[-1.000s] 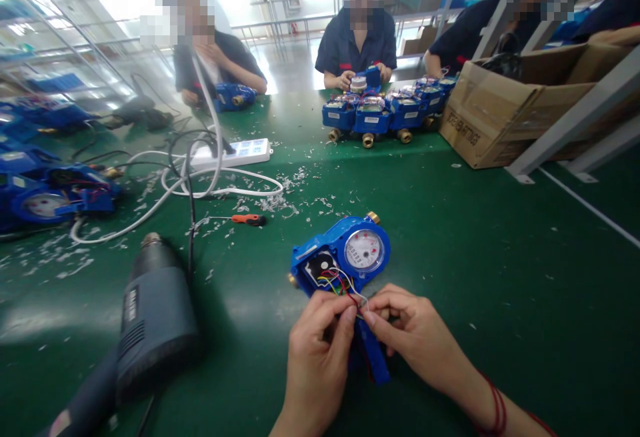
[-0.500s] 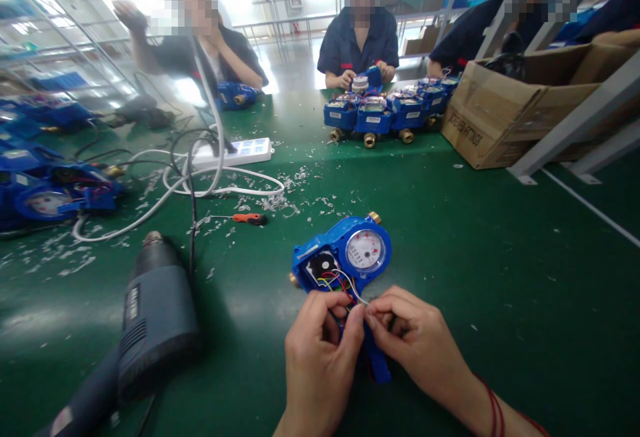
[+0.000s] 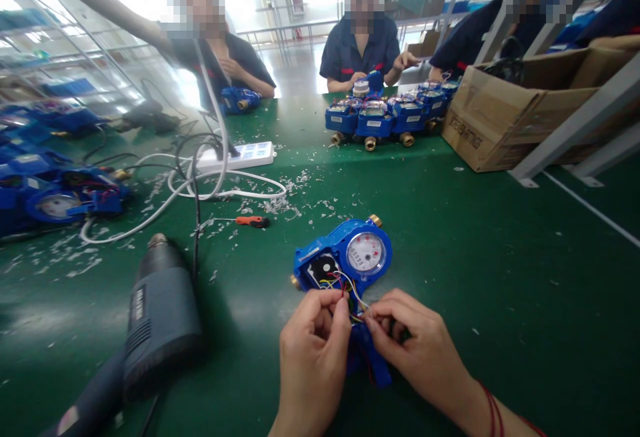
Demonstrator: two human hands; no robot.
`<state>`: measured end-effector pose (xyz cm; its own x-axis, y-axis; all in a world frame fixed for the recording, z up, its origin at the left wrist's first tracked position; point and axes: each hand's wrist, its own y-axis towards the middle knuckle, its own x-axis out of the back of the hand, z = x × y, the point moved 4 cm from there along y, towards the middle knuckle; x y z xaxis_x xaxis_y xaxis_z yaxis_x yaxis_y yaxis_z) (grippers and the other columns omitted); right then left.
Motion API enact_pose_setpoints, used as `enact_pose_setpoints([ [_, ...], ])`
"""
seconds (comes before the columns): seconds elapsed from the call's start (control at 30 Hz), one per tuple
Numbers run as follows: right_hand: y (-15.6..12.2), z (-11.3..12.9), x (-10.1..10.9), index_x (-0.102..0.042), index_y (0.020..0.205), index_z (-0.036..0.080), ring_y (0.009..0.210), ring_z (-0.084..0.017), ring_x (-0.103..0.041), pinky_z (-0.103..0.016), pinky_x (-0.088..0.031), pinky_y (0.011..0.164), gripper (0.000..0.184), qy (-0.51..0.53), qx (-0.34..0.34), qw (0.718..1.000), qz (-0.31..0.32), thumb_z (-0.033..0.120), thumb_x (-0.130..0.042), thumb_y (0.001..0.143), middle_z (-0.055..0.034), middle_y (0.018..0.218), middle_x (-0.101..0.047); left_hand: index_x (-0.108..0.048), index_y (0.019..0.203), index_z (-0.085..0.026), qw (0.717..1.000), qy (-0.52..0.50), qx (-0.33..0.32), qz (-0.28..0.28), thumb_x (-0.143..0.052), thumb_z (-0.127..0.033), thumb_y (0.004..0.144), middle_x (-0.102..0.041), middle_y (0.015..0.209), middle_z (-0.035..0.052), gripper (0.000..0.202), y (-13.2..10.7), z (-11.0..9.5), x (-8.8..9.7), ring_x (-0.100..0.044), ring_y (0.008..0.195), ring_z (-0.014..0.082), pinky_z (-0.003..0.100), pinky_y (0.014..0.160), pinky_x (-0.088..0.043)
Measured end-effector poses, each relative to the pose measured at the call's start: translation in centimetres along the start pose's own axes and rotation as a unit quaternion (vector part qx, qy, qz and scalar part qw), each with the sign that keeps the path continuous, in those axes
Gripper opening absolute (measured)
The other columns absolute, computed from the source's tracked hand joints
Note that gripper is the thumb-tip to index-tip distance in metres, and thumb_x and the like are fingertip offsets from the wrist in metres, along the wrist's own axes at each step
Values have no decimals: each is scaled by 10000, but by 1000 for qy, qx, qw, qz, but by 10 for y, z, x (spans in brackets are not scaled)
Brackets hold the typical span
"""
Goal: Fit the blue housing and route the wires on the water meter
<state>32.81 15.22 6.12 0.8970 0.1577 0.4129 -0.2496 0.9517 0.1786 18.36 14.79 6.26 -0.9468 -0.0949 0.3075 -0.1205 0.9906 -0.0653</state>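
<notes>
A blue water meter [image 3: 345, 250] with a round white dial lies in front of me, its wiring compartment open and thin coloured wires [image 3: 345, 283] coming out. My left hand [image 3: 315, 350] is closed, thumb and forefinger pinching a red wire. My right hand [image 3: 415, 337] pinches a white wire [image 3: 356, 290] between thumb and fingertips, just right of the other hand. Under and between both hands lies a blue cover [image 3: 377, 360], partly hidden by them. Brass fittings show at the meter's upper right and left ends.
A heat gun [image 3: 163, 317] lies at left. Beyond it are an orange screwdriver [image 3: 251, 221], a white power strip [image 3: 255, 154] with looping cables, and plastic scraps. More blue meters [image 3: 375, 120] stand at the back and left. A cardboard box [image 3: 493, 120] sits at right; co-workers are opposite.
My left hand has shifted slightly left, away from my right hand, widening the gap between them. Across the table, one person's arm has stretched up and left; another's hand has moved right.
</notes>
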Motion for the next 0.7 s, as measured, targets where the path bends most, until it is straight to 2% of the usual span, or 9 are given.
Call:
enact_pose_setpoints([
  [0.13,9,-1,4,-630,870,192,593,-143,-504,-230,-380,492,137,65,-50,997,-5,261,-514,897,-6,817,-542,-555,828,-158,998,-48,25,45,-534,-430,822,-461,565,-26,273,1,4,-2,-368,491,78,173,447,-281],
  [0.3,34,5,2,-644,873,166,670,-182,-535,-240,-415,562,169,179,-112,976,52,318,-573,853,-19,774,-591,-579,776,-162,999,0,-1,47,-530,-424,824,-465,590,-15,271,0,5,-5,-366,502,75,175,454,-281],
  [0.4,46,10,1,-656,860,137,708,-204,-556,-255,-434,597,177,194,-126,969,81,295,-610,793,-34,770,-611,-577,733,-150,999,10,-12,40,-540,-404,816,-431,556,-23,270,1,1,-6,-320,478,66,174,434,-238],
  [0.5,52,13,2,-658,826,132,713,-189,-562,-233,-432,603,152,218,-125,964,89,276,-619,800,-27,768,-618,-569,766,-134,994,-81,36,67,-565,-409,798,-455,574,-19,276,4,0,-8,-337,487,61,165,439,-248],
  [0.6,53,12,3,-648,794,124,696,-161,-552,-200,-425,598,150,260,-134,952,90,272,-639,814,-18,753,-613,-551,775,-122,967,-215,91,100,-585,-411,793,-477,592,-22,292,8,1,-12,-359,481,43,139,432,-258],
  [0.7,51,9,3,-619,796,120,635,-125,-526,-166,-407,556,165,288,-148,943,81,279,-647,826,0,712,-590,-534,758,-122,953,-267,109,89,-596,-388,800,-473,593,-38,276,11,2,-9,-310,439,9,115,403,-218],
])
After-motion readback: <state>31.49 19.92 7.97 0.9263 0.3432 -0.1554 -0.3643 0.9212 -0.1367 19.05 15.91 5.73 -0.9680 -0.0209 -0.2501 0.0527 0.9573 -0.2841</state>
